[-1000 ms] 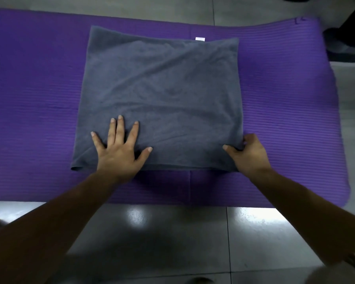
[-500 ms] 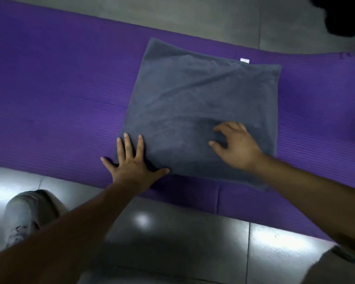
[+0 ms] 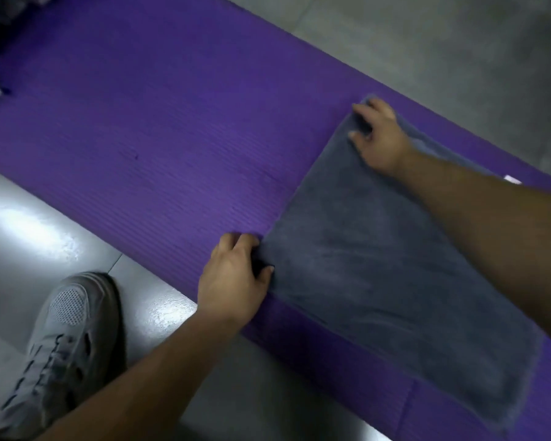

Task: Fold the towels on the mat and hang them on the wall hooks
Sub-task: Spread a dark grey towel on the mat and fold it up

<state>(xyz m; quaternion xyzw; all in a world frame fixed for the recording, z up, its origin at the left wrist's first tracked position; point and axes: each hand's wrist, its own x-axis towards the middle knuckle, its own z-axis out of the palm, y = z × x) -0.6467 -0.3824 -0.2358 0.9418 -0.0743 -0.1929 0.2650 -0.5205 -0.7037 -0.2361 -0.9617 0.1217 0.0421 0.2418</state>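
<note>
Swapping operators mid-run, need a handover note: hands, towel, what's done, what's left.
Left hand: pinches the near left corner of the grey towel.
Right hand: fingers curled on the far left corner.
Towel: lies flat on the purple mat, white tag at its far edge.
Done: it looks folded at least once, with a second layer showing at the far edge.
Left: probably carry this edge over for the next fold, then hang it. No hooks or other towels are clearly in view.
</note>
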